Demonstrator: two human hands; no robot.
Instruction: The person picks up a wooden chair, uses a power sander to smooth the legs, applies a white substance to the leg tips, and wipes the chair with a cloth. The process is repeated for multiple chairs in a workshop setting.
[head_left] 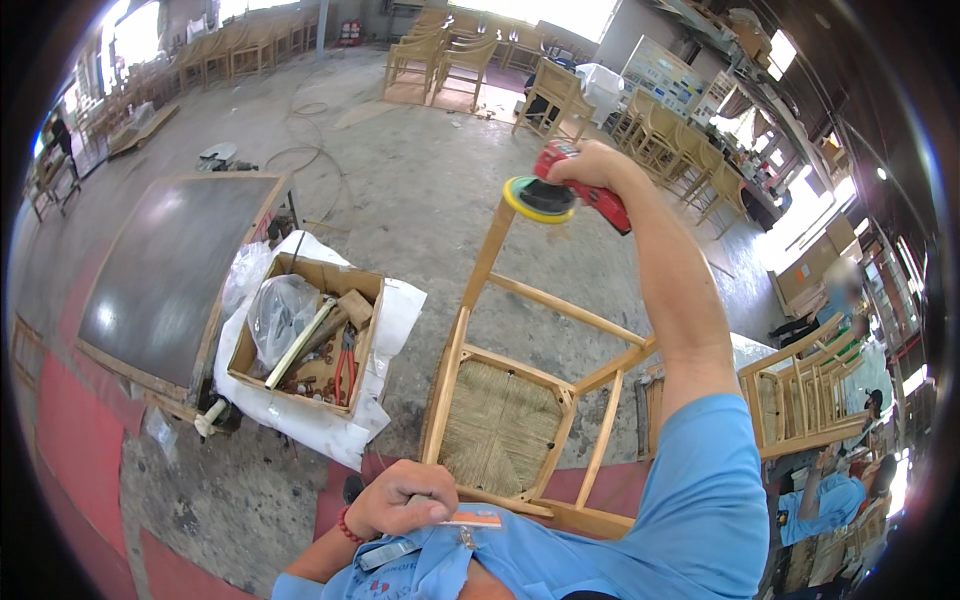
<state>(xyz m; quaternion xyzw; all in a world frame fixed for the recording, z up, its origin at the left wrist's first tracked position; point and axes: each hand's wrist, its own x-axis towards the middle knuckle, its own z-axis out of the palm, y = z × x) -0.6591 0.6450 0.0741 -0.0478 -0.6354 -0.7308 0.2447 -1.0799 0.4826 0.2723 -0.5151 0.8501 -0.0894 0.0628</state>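
My right hand (598, 168) is closed round a red handheld disc sander (608, 205) with a yellow-rimmed round pad. The pad is at the upper end of a leg of a wooden chair (478, 270); whether they touch, I cannot tell. The chair lies tipped in front of me, its woven seat (500, 425) showing within the frame. Close to my body, my left hand (408, 497) is curled beside the near end of the chair's left side. Its fingers are closed, but anything inside them is hidden.
Left of the chair, an open cardboard box (375, 300) on white sheeting holds pliers, wood pieces and a plastic bag. Beyond it is a dark-topped low table (175, 270). A hose (315, 150) lies on the floor. More chairs (800, 400) and people are at the right.
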